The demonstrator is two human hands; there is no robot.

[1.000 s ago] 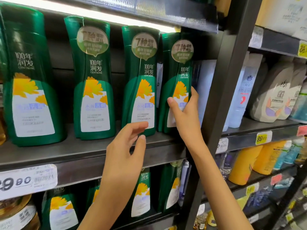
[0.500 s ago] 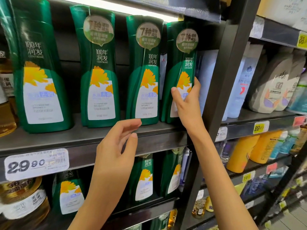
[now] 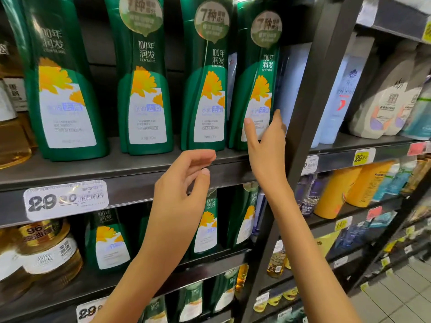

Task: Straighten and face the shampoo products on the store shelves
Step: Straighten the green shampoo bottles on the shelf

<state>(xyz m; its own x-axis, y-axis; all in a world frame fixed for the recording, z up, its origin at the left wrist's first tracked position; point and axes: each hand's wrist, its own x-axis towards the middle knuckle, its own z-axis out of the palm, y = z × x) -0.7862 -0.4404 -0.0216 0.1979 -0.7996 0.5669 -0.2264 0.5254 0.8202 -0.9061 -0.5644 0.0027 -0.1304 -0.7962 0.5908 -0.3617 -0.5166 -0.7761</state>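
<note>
Your right grip (image 3: 265, 145) is probably holding the Centaine bottle (image 3: 263, 85) nearest the upright (image 3: 307, 113), left grip (image 3: 179, 194) loose, empty; twist it label-forward next.

Four tall dark-green plastic shampoo bottles (image 3: 144, 89) across the upper half of the frame carry a yellow-orange flower print over a white label panel with a pale blue band; three wear a round olive-green sticker (image 3: 141, 15) with white characters. The dark grey metal shelf (image 3: 130, 183) holds a white price tag (image 3: 66, 199) with black digits at left. At right, orange-yellow plastic bottles (image 3: 338, 190) stand under a yellow price tag (image 3: 361, 157)
</note>
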